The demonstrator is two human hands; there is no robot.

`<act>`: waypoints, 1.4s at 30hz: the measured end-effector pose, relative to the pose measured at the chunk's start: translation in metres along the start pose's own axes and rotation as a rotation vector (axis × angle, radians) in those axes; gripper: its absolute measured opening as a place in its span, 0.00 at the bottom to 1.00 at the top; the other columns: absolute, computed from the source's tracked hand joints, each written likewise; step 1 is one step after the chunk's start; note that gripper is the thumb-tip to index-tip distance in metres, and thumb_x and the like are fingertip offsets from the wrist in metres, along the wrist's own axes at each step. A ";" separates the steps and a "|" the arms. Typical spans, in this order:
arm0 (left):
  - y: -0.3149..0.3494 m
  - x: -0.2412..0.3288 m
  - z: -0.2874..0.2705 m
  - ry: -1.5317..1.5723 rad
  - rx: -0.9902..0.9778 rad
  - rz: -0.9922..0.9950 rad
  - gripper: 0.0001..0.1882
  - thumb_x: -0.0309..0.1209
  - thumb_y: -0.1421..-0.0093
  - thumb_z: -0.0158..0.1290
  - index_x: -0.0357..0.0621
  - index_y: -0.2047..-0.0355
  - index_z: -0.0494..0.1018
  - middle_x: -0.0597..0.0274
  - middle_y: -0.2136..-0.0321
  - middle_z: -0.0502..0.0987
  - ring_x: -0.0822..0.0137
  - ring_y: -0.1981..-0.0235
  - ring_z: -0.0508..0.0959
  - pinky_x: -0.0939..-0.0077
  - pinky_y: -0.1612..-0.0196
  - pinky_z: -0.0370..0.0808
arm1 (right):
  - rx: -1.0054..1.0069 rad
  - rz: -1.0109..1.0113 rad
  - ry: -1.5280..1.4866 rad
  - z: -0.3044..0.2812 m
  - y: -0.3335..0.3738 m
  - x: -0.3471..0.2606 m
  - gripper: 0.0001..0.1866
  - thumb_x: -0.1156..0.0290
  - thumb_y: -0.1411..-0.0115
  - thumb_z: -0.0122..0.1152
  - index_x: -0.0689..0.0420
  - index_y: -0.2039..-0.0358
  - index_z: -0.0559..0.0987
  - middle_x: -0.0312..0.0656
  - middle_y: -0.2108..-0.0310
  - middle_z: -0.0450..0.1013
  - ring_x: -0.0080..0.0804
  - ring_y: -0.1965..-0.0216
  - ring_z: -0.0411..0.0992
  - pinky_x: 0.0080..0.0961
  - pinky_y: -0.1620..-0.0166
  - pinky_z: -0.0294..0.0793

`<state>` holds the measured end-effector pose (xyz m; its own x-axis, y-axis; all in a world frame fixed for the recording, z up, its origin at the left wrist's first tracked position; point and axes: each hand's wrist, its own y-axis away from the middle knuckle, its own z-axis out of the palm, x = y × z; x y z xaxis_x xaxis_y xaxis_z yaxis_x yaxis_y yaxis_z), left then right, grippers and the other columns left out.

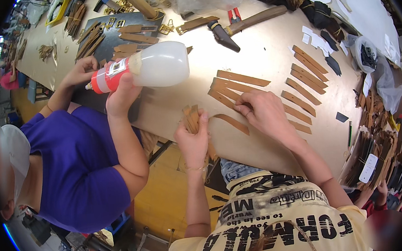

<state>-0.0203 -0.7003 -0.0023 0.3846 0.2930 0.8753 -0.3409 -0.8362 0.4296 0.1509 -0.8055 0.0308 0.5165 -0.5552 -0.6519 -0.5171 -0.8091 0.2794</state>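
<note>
My left hand (193,136) is closed around a small bunch of brown leather strips (191,118), held upright near the table's front edge. To its right, my right hand (268,112) pinches with thumb and forefinger at the end of a leather strip in a fanned group (222,91) on the table; the fingers partly hide this strip. Between my hands, a single curved leather strip (233,121) arches off the tabletop. Beyond my right hand, several more leather strips (301,97) are laid out side by side in a slanting column.
On my left, a person in purple holds a red-and-white squeeze bottle (160,64) over a dark board with strips and buckles. A hammer (224,36) and red-handled cutters (234,15) lie at the back. Bundled strips (380,150) and a green pencil (350,133) are at the right.
</note>
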 end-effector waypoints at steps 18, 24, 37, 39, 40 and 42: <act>-0.007 0.033 -0.044 -0.677 -0.627 0.442 0.09 0.26 0.41 0.57 0.33 0.61 0.77 0.42 0.70 0.76 0.42 0.65 0.76 0.56 0.61 0.72 | 0.296 -0.433 0.246 0.044 0.042 -0.004 0.13 0.59 0.42 0.65 0.50 0.59 0.80 0.36 0.58 0.70 0.34 0.57 0.67 0.35 0.56 0.62; -0.043 0.046 -0.039 -0.799 -0.758 0.482 0.12 0.29 0.41 0.59 0.34 0.59 0.77 0.41 0.71 0.77 0.42 0.70 0.76 0.58 0.65 0.72 | 0.154 -0.417 0.370 0.046 0.046 0.005 0.11 0.59 0.40 0.61 0.52 0.62 0.77 0.38 0.64 0.69 0.34 0.59 0.66 0.34 0.56 0.61; -0.051 0.065 -0.017 -0.979 -0.753 0.457 0.11 0.30 0.42 0.58 0.31 0.67 0.77 0.39 0.74 0.76 0.40 0.68 0.76 0.54 0.62 0.72 | 0.271 -0.338 0.289 0.039 0.049 -0.013 0.28 0.49 0.42 0.63 0.55 0.48 0.75 0.36 0.72 0.71 0.30 0.68 0.67 0.34 0.58 0.59; -0.052 0.068 -0.016 -0.952 -0.800 0.458 0.11 0.31 0.43 0.59 0.32 0.71 0.76 0.41 0.73 0.76 0.41 0.65 0.76 0.53 0.60 0.73 | 0.214 -0.265 0.192 0.033 0.054 -0.017 0.29 0.50 0.41 0.63 0.56 0.46 0.74 0.37 0.73 0.72 0.31 0.69 0.67 0.34 0.59 0.60; -0.053 0.068 -0.014 -0.948 -0.794 0.485 0.11 0.31 0.43 0.59 0.32 0.70 0.77 0.40 0.72 0.76 0.41 0.66 0.76 0.54 0.61 0.73 | 0.198 -0.238 0.193 0.032 0.053 -0.018 0.29 0.50 0.41 0.63 0.56 0.45 0.74 0.37 0.74 0.72 0.31 0.70 0.67 0.34 0.59 0.60; -0.055 0.067 -0.012 -0.940 -0.785 0.542 0.11 0.31 0.43 0.59 0.32 0.67 0.78 0.38 0.71 0.77 0.39 0.67 0.76 0.55 0.62 0.73 | 0.195 -0.211 0.170 0.032 0.051 -0.019 0.29 0.51 0.41 0.63 0.56 0.45 0.74 0.38 0.75 0.72 0.31 0.70 0.68 0.34 0.59 0.61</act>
<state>0.0143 -0.6289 0.0355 0.3775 -0.6818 0.6267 -0.9141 -0.1662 0.3698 0.0928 -0.8302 0.0351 0.7244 -0.4165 -0.5493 -0.4986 -0.8668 -0.0003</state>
